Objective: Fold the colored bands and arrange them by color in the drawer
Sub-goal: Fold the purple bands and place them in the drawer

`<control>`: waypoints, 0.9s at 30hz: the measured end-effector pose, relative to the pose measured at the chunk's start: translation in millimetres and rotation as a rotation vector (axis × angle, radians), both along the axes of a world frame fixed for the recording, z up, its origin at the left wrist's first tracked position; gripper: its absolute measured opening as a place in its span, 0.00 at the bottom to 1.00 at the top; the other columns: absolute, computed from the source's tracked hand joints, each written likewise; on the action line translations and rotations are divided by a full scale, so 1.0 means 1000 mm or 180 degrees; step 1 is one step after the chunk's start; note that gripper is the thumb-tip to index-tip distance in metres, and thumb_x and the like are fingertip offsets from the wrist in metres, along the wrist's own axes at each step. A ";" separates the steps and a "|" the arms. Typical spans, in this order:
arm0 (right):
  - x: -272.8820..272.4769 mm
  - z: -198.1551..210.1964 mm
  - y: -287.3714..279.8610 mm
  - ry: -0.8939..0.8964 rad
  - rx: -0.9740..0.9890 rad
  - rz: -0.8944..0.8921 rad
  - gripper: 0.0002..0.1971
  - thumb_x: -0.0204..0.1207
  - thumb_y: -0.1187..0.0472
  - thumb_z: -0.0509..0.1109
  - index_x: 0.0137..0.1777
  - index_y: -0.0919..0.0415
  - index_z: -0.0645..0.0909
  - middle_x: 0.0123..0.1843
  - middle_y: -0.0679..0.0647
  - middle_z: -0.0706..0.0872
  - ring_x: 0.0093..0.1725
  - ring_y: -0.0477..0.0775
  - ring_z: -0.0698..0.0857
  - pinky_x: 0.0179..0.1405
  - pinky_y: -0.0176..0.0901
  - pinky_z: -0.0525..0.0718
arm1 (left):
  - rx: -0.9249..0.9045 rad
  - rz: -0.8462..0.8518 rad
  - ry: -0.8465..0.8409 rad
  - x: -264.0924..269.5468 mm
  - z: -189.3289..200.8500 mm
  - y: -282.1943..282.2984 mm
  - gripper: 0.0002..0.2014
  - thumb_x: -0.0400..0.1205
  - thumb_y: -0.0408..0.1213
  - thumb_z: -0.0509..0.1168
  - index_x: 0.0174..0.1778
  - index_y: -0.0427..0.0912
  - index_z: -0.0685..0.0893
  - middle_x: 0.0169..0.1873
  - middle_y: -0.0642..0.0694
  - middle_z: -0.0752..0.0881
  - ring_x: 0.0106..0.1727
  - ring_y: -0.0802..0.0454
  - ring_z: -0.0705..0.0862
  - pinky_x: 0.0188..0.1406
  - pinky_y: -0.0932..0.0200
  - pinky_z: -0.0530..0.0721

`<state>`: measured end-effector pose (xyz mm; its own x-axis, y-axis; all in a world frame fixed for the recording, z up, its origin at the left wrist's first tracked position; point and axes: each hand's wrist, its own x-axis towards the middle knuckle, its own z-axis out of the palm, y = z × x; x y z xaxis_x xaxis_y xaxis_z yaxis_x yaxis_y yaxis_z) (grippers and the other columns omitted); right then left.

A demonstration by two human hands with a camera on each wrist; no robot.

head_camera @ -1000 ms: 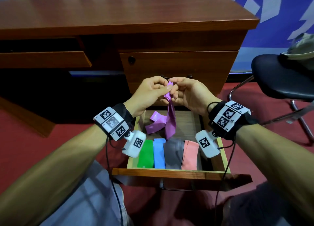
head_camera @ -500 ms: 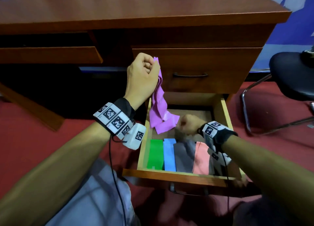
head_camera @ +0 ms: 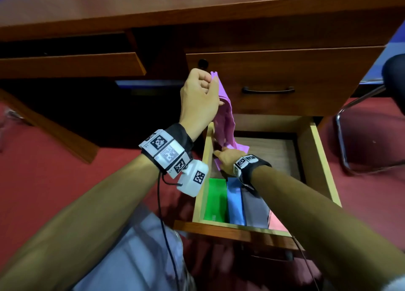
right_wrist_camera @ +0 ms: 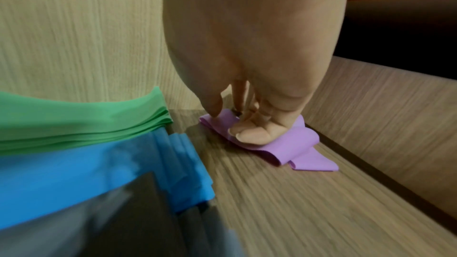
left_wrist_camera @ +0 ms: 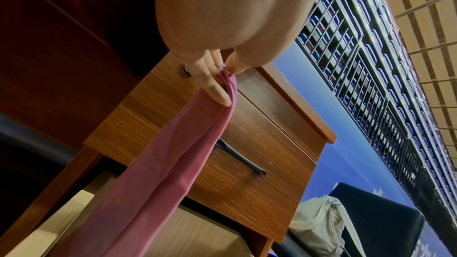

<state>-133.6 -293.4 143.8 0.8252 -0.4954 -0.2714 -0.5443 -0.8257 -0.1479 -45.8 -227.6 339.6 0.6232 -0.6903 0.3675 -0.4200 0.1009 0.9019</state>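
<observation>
A purple band (head_camera: 223,119) hangs from my left hand (head_camera: 213,82), which pinches its top end in front of the desk; the left wrist view shows the fingers (left_wrist_camera: 212,87) closed on the band (left_wrist_camera: 173,153). The band's lower end lies crumpled on the floor of the open drawer (head_camera: 315,159), at the back left. There my right hand (head_camera: 219,153) pinches that end, thumb on top of the purple band (right_wrist_camera: 304,155). At the drawer's front lie folded bands side by side: green (head_camera: 215,201), blue (head_camera: 235,203), grey (head_camera: 254,209) and salmon pink (head_camera: 277,222), partly hidden by my right forearm.
Above the open drawer is a closed drawer with a black handle (head_camera: 268,90). A shallow drawer (head_camera: 70,64) stands open under the desk top at the left. A black chair (head_camera: 394,71) with a metal frame stands at the right on red carpet.
My right hand let go of the band's top, dropped into the drawer and took the lower end. My left hand lifted the top end higher.
</observation>
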 end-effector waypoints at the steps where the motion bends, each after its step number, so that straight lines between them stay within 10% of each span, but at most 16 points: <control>1: 0.003 -0.002 0.000 -0.0026 0.0015 -0.0040 0.21 0.83 0.58 0.63 0.75 0.59 0.72 0.69 0.65 0.78 0.64 0.68 0.83 0.54 0.57 0.83 | 0.0029 0.0000 -0.0025 0.001 -0.001 0.000 0.08 0.88 0.41 0.66 0.43 0.47 0.76 0.38 0.28 0.87 0.30 0.47 0.91 0.28 0.56 0.87; 6: 0.008 0.001 0.006 -0.0163 0.0172 -0.0278 0.19 0.81 0.62 0.64 0.71 0.63 0.74 0.68 0.64 0.81 0.64 0.67 0.84 0.56 0.49 0.80 | 0.0128 0.0008 -0.0188 0.003 -0.005 -0.002 0.08 0.87 0.43 0.65 0.44 0.45 0.77 0.36 0.31 0.87 0.30 0.46 0.91 0.35 0.43 0.91; 16: -0.038 0.049 0.001 -0.0909 0.0823 -0.0527 0.07 0.70 0.65 0.71 0.48 0.59 0.84 0.46 0.58 0.87 0.44 0.60 0.83 0.40 0.42 0.77 | 0.0227 -0.0230 -0.0076 0.000 -0.004 -0.006 0.08 0.87 0.38 0.67 0.44 0.39 0.79 0.32 0.32 0.82 0.29 0.38 0.89 0.19 0.67 0.78; 20: -0.066 0.082 -0.014 -0.1776 0.1287 -0.1427 0.08 0.65 0.67 0.72 0.30 0.54 0.82 0.31 0.51 0.87 0.29 0.50 0.83 0.30 0.32 0.80 | 0.0299 -0.0256 -0.0133 -0.005 -0.001 -0.006 0.09 0.87 0.41 0.67 0.45 0.41 0.79 0.31 0.41 0.82 0.25 0.46 0.87 0.17 0.61 0.79; 23: -0.086 0.101 -0.021 -0.2354 0.1802 -0.1941 0.09 0.65 0.70 0.70 0.27 0.56 0.82 0.32 0.58 0.88 0.28 0.55 0.84 0.31 0.47 0.85 | 0.0169 -0.0193 0.0003 -0.008 0.001 -0.006 0.09 0.88 0.41 0.66 0.43 0.44 0.77 0.29 0.44 0.81 0.24 0.49 0.86 0.18 0.58 0.80; 27: -0.114 0.117 -0.023 -0.2786 0.2212 -0.2229 0.11 0.70 0.76 0.67 0.31 0.61 0.80 0.32 0.60 0.85 0.26 0.53 0.80 0.23 0.39 0.79 | -0.0220 -0.0100 0.0351 -0.011 0.007 -0.005 0.08 0.88 0.37 0.66 0.44 0.44 0.75 0.31 0.45 0.80 0.20 0.55 0.82 0.15 0.61 0.77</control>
<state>-247.8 -316.6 260.4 0.4846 -0.8615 -0.1518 -0.3308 -0.0198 -0.9435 -57.1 -233.1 346.1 0.6410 -0.6854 0.3453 -0.3144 0.1760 0.9328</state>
